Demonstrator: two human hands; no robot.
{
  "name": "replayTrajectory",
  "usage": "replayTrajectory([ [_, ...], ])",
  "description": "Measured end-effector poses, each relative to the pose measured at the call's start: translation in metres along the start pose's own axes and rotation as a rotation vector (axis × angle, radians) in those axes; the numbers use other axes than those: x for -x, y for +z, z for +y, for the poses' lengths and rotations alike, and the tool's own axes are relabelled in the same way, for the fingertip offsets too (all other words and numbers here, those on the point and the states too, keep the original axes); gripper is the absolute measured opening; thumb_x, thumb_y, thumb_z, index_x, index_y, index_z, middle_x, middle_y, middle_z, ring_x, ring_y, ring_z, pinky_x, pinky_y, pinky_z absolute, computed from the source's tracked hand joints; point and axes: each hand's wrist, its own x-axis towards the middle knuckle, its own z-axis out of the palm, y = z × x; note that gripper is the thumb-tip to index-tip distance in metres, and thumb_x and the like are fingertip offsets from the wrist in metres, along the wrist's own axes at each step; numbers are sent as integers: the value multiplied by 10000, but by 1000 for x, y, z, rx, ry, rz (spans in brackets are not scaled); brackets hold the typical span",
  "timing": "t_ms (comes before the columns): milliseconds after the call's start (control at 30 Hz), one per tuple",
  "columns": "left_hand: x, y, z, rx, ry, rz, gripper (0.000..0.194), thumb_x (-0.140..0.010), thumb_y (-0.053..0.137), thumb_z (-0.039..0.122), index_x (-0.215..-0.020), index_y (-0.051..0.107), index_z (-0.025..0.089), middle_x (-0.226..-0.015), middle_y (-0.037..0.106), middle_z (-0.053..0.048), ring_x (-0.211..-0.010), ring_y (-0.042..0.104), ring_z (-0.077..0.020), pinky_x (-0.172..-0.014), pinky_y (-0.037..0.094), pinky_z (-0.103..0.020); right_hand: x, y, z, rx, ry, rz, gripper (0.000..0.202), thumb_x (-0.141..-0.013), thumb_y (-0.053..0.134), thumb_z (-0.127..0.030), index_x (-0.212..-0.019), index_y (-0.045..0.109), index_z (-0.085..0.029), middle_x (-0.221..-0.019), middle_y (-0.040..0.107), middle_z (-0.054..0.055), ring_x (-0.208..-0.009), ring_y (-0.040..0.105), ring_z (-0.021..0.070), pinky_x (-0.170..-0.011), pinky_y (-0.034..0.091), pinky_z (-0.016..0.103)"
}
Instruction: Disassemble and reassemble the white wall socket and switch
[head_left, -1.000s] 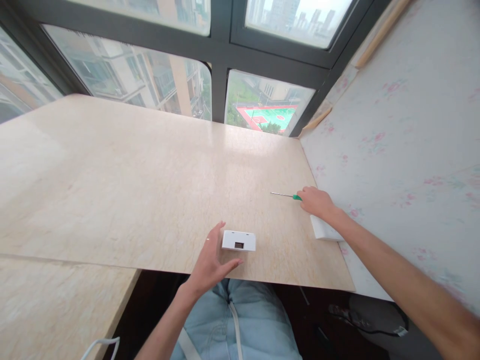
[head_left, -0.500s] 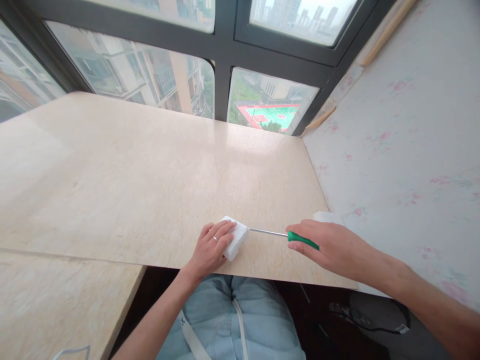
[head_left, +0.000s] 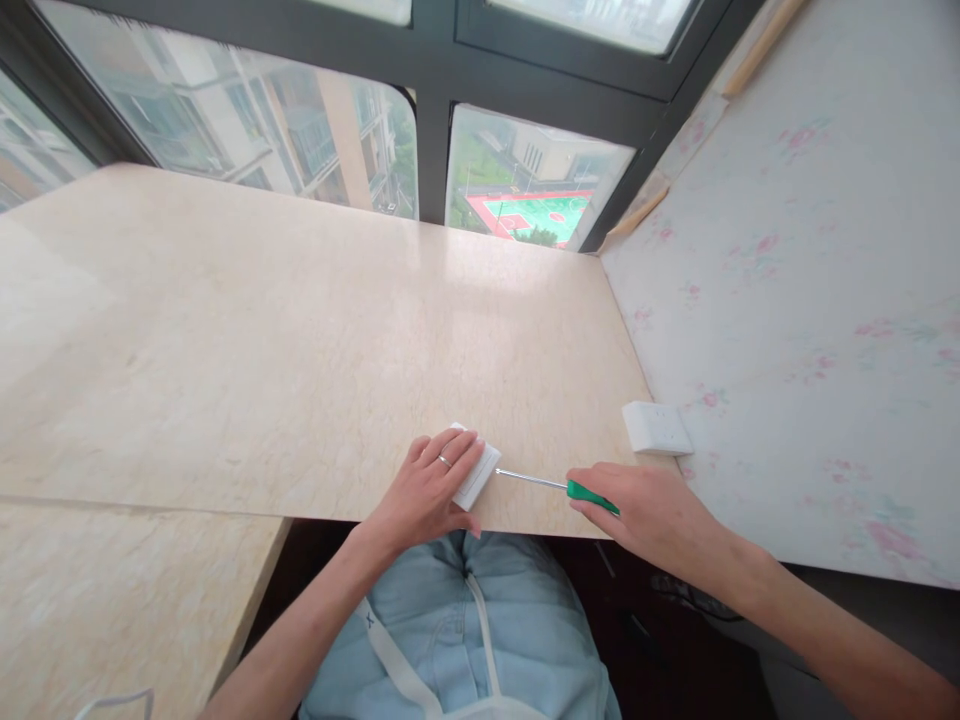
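Note:
A white square wall-plate box (head_left: pixel 477 478), like a switch or socket, lies on the beige stone-look ledge (head_left: pixel 315 400) near its front edge. My left hand (head_left: pixel 429 488), with a ring on one finger, rests over the box and holds it; the fingers lie across its top and the thumb sticks out at the near side. In my right hand (head_left: pixel 637 510) is a screwdriver (head_left: pixel 589 493) with a green handle, its shaft pointing left. The tip sits right beside the box's right edge; whether it touches I cannot tell.
On the floral wall (head_left: pixel 787 330) to the right is a white socket (head_left: pixel 657 428). A dark-framed window (head_left: pixel 432 150) closes the back. A lower beige surface (head_left: pixel 135 590) lies front left, with a white cable (head_left: pixel 120 700) at the bottom. My legs (head_left: pixel 465 620) are below the ledge.
The box has gone from tilted, with its side showing, to lying flatter. My left thumb has come away to the near side. The screwdriver has shifted slightly down and left, its tip lower along the box's edge.

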Motion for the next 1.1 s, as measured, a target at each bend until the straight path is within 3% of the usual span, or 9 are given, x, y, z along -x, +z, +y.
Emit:
replayTrajectory([
  [167, -7, -2, 2, -12, -27, -68, 951, -674, 850, 584, -1433, 447, 176, -1410, 544, -193, -1331, 446, -377, -1059, 356, -472, 1, 10, 0, 2, 45, 1, 115, -983, 570, -269, -1004, 669, -215, -841, 719, 30, -755, 685, 197, -612, 373, 279],
  [300, -12, -9, -1, 17, -18, -117, 984, -670, 834, 622, -1449, 419, 187, -1435, 515, -199, -1363, 421, -382, -1076, 351, -498, 1, 16, 1, -6, 65, -10, 114, -982, 577, -273, -1013, 671, -218, -843, 714, 28, -760, 685, 196, -617, 375, 280],
  [433, -20, -13, -9, 45, 46, -150, 1070, -659, 821, 646, -1498, 358, 168, -1519, 418, -226, -1478, 267, -422, -1157, 254, -570, 2, 23, 4, -22, 70, 3, 103, -972, 588, -260, -1021, 669, -220, -845, 711, 25, -765, 682, 192, -616, 368, 280],
  [500, -25, -12, -12, 72, 76, -176, 1049, -665, 831, 608, -1498, 364, 173, -1489, 458, -213, -1467, 297, -419, -1185, 220, -589, 1, 25, 4, -32, 65, 6, 94, -970, 589, -260, -999, 667, -217, -836, 707, 24, -754, 674, 184, -609, 357, 277],
  [600, -30, -8, -16, 139, 87, -197, 1018, -678, 842, 549, -1500, 364, 184, -1410, 535, -185, -1363, 450, -380, -1158, 336, -547, 0, 26, 4, -42, 60, 21, 87, -968, 587, -258, -978, 662, -216, -821, 700, 18, -732, 657, 170, -590, 328, 273],
  [700, -30, -4, -19, 184, 85, -168, 1098, -658, 863, 533, -1531, 300, 177, -1391, 548, -189, -1310, 494, -372, -1096, 437, -518, 0, 25, 3, -31, 55, 39, 79, -968, 585, -245, -978, 658, -215, -809, 690, 13, -714, 639, 162, -571, 294, 276],
  [933, -29, 0, -18, 199, 62, -121, 1175, -645, 879, 528, -1550, 220, 174, -1383, 541, -205, -1305, 483, -383, -1070, 471, -546, -2, 19, -6, 217, 0, 192, 138, -932, 547, -110, -879, 643, -194, -705, 626, 23, -623, 537, 155, -556, 213, 328],
  [1100, -29, 1, -18, 202, 61, -109, 1170, -649, 877, 532, -1546, 218, 171, -1376, 533, -208, -1297, 479, -386, -1069, 467, -560, -2, 19, -6, 295, -98, 233, 264, -851, 499, 21, -939, 663, -167, -706, 624, 37, -607, 514, 171, -546, 191, 346],
])
